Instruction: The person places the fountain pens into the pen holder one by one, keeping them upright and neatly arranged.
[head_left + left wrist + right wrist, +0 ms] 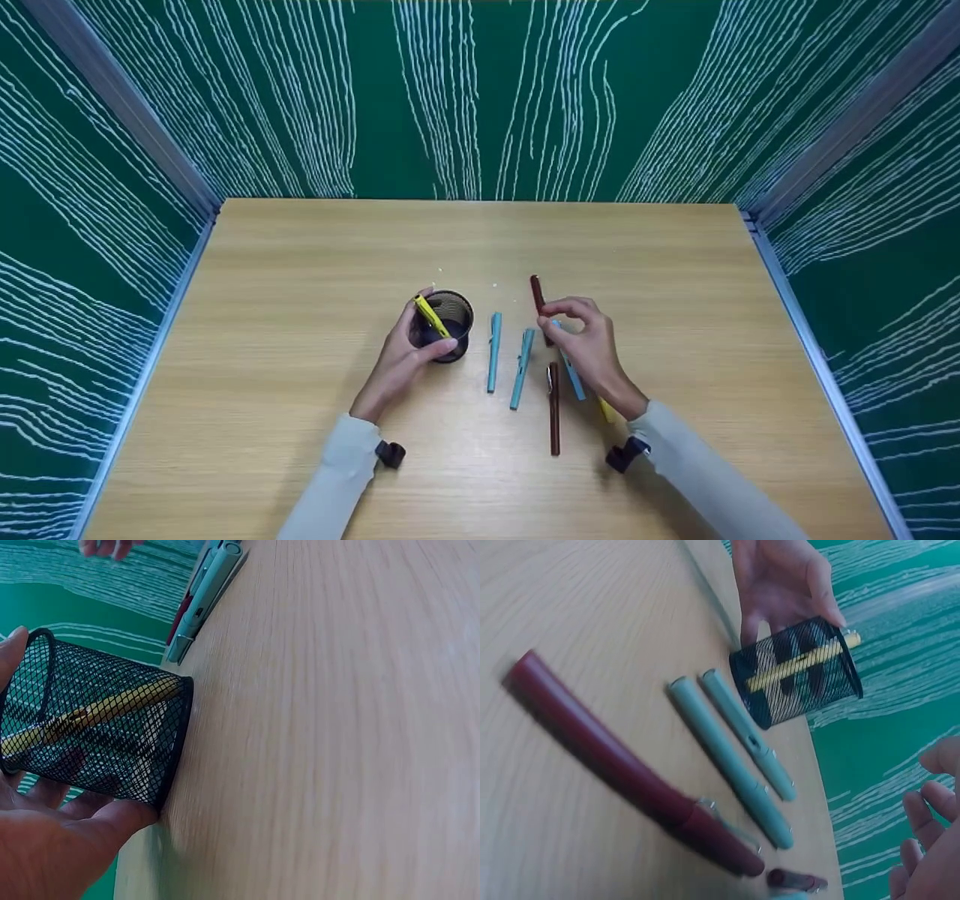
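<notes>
My left hand [401,356] grips a black mesh pen cup [112,664] around its side, thumb at the rim. A yellow pen [430,315] leans inside the cup, its upper end at the rim. Over the pens on the right hovers my right hand [589,341], thumb and forefinger apart in the right wrist view and nothing between them. From above, its fingertips overlap a dark red pen [536,289] lying on the table. Partly beneath that hand lies a light blue pen [574,377], and a second yellow pen [606,409] is mostly hidden under the wrist.
Two more light blue pens [493,352] lie between the cup and the right hand. Nearer the front is another dark red pen [615,742] with a metal clip. Green walls with white lines enclose the wooden table [360,247] at the back and sides.
</notes>
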The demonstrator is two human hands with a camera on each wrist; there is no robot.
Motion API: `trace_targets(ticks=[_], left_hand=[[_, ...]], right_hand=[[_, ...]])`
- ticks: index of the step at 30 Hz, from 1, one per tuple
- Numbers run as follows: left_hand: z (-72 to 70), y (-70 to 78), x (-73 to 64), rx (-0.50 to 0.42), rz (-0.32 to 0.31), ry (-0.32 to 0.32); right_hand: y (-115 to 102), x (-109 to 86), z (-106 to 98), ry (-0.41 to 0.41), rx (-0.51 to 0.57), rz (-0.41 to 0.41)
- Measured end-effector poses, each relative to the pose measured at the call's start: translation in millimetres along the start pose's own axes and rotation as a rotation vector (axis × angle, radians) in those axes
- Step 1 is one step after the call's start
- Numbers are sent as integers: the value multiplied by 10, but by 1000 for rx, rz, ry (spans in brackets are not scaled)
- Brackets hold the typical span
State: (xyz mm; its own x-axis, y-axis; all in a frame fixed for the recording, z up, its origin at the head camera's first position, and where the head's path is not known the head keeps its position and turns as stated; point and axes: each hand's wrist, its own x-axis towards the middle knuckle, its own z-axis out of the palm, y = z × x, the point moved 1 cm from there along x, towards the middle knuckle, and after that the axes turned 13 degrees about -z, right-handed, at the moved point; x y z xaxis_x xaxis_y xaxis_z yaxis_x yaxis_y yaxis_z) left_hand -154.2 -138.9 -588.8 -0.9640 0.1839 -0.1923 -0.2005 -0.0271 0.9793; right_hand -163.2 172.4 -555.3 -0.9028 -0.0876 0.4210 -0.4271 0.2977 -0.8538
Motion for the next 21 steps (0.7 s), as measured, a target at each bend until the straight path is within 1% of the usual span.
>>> trace_targets(ticks=[4,8,13,16,21], left_hand=[[4,4,0,10,7,10],[8,14,-3,23,8,13],[15,22,-1,33,7,8],[9,17,3,43,9,16],[-9,2,0,63,10,27]], right_hand=[[63,-52,-79,18,-4,38],[128,-117,-155,10,-29,77],[218,-228,-248,3,-57,147],[271,-293,-288,-11,-64,173],[346,-391,-345,-44,-65,193]])
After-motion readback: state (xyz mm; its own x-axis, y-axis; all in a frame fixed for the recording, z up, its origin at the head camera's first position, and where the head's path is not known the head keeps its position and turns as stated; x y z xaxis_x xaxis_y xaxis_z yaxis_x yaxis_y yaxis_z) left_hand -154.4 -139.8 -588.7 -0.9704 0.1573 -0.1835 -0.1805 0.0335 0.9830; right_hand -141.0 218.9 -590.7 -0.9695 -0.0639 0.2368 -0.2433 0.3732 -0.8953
